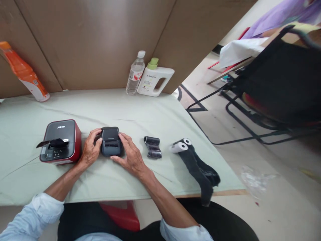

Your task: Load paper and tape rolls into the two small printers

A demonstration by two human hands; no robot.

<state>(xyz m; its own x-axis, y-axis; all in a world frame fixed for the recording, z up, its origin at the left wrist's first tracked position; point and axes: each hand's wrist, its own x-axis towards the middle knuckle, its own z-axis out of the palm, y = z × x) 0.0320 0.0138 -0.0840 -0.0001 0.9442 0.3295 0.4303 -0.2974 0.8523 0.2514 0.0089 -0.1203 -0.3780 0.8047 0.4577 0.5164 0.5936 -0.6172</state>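
Note:
A small black portable printer (111,147) lies on the table, gripped from both sides. My left hand (90,149) presses its left edge with the fingers and thumb. My right hand (131,154) holds the opposite side, fingers at the upper right corner and thumb along the front edge. To the left stands a red and black label printer (61,129), a dark strip (54,143) sticking out of its slot. A short dark ribbon roll (152,146), partly unrolled, lies to the right of my right hand.
Two white-cored rolls (180,147) trail long black strips (198,170) over the table's front edge. At the back stand an orange bottle (27,75), a clear water bottle (135,75) and a white jug (155,80) against a cardboard wall (95,43). A black folding chair (283,80) is at right.

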